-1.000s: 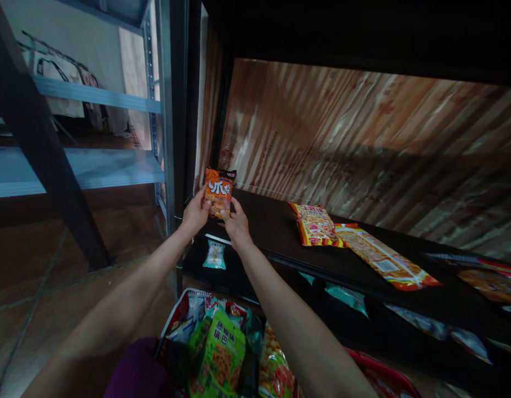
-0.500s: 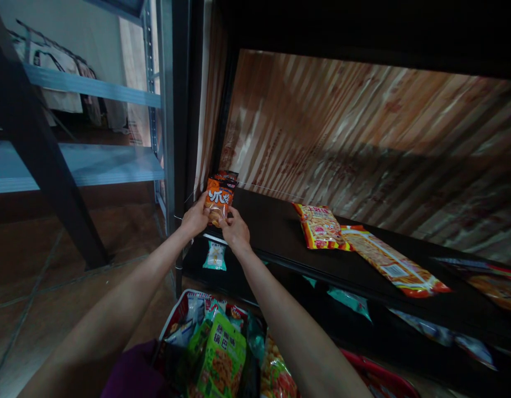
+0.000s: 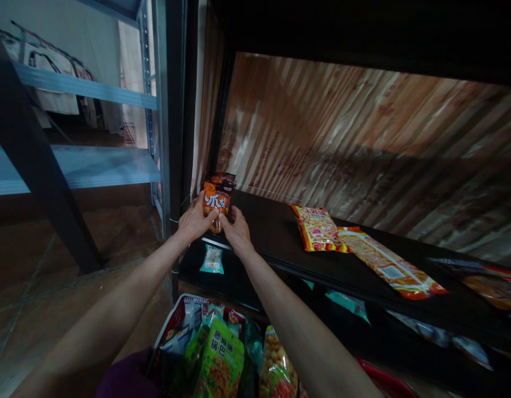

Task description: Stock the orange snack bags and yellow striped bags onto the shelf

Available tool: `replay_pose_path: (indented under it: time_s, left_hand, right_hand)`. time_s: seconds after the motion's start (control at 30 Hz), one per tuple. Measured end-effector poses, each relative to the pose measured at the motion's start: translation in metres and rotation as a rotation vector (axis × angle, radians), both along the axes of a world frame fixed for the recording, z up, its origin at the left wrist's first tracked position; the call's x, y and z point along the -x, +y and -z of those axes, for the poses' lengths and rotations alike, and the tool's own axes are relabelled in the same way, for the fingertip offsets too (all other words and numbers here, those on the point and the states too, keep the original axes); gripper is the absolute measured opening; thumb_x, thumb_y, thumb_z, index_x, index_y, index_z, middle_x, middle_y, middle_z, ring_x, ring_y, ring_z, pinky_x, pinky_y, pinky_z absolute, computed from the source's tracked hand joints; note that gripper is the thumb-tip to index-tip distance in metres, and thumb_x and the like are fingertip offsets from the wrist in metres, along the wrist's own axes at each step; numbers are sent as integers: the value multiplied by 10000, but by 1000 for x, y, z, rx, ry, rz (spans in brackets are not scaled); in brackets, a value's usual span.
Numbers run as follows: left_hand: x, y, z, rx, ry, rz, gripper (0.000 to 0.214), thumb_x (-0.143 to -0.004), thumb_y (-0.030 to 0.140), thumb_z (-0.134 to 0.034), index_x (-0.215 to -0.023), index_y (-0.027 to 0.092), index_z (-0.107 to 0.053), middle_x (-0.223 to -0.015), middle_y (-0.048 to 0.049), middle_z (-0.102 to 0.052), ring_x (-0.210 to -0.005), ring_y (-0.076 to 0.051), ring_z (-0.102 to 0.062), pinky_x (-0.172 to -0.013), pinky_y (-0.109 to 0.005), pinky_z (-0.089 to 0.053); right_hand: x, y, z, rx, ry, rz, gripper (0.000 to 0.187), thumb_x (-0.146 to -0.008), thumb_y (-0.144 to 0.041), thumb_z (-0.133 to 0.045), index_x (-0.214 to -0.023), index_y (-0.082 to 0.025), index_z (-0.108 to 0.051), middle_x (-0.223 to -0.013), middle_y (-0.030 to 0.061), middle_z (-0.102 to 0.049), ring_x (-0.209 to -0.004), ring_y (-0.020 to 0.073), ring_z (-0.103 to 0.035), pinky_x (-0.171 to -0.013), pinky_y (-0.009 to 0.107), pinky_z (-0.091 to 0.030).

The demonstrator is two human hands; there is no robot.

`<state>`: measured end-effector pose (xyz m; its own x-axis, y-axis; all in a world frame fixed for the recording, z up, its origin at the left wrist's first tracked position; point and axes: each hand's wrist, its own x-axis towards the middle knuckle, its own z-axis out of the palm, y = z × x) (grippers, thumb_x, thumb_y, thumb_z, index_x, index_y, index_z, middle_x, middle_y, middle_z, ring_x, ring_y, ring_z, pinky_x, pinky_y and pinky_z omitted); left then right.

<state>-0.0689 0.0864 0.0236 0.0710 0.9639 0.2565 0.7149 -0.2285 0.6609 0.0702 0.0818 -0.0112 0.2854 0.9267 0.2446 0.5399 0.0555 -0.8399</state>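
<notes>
An orange and black snack bag (image 3: pixel 217 200) stands upright at the left end of the black shelf, in front of a similar bag (image 3: pixel 222 177) that is mostly hidden. My left hand (image 3: pixel 194 221) holds its left side, with the thumb across the front and the other fingers partly hidden at the edge. At the lower right of the bag is my right hand (image 3: pixel 238 229), its thumb on the front and its fingers curled along the side.
On the same shelf (image 3: pixel 272 226) lie a yellow-red noodle-like snack bag (image 3: pixel 319 228) and a long snack bag (image 3: pixel 391 262). Below, a teal packet (image 3: pixel 212 258) sits on the lower shelf. A red-and-white basket (image 3: pixel 166 320) full of snacks, including a green bag (image 3: pixel 222 354), stands near me. Blue-grey racking (image 3: pixel 106 166) is left.
My thumbs have shifted on the bag's front, and my right fingers have loosened slightly from its side. The bag stays at the shelf's left end. The view has shifted a little.
</notes>
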Motion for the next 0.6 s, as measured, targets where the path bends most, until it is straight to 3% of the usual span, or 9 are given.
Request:
replay_pose_path:
  time_s: [0.2,0.47,0.6]
  left_hand:
    - [-2,19,-7,37,-78,20,704,-790,531,-539,-1379,192,-359,-1318,-143,-540,-1165,-315,-541,-928,-401,-427]
    - [-5,46,4,171,-449,44,644,-710,541,-653,-1229,198,-489,-876,-68,-711,-725,-219,-678,-662,-304,-499]
    - [-8,51,7,181,-562,40,591,-680,509,-691,-1157,199,-529,-807,-51,-710,-672,-193,-670,-642,-280,-498]
  right_hand:
    - [-12,28,5,37,173,-9,670,-836,-537,-455,-1383,-160,-374,-1390,141,-471,-1269,215,-462,-1046,357,-341]
    - [-12,46,5,36,202,0,736,-815,-641,-413,-1389,-182,-372,-1322,117,-544,-1189,208,-540,-994,341,-390]
    - [-7,50,-1,80,199,-26,767,-817,-656,-381,-1410,-172,-332,-1297,121,-562,-1175,211,-552,-989,338,-395]
